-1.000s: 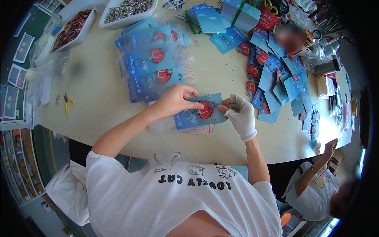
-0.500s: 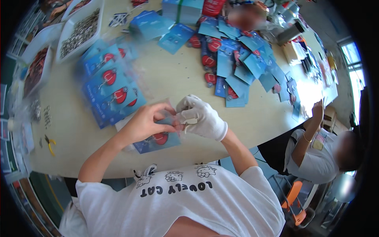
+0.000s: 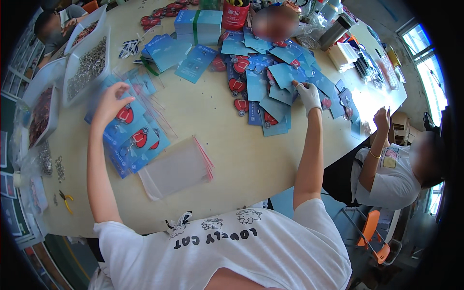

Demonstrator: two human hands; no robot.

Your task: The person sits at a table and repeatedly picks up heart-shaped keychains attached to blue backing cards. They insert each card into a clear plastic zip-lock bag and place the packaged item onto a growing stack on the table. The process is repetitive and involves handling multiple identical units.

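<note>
My bare left hand [image 3: 112, 104], thumb and fingers apart, is over a stack of blue cards in clear bags [image 3: 126, 133]; each visible card carries a red keychain. My right hand [image 3: 308, 94], in a white glove with bare fingertips, reaches into the loose pile of blue cards [image 3: 277, 104] on the right. Its fingertips pinch the edge of one blue card [image 3: 282, 75] there. Several red keychains [image 3: 237, 86] lie along the pile's left side. In front of me lies a sheaf of clear zip bags [image 3: 176, 166] with pink-red top edges.
White bins of metal parts [image 3: 107, 58] and reddish pieces [image 3: 54, 118] line the left edge. Yellow-handled pliers [image 3: 66, 202] lie near left. Behind stand a banded card stack [image 3: 198, 25], a red tub [image 3: 235, 15] and a dark cylinder [image 3: 335, 33]. Co-workers sit around the table.
Both hands have parted from a bagged card in front of me. My left hand moved to the bagged stack at left, my right to the loose pile. The clear bags are now uncovered.
</note>
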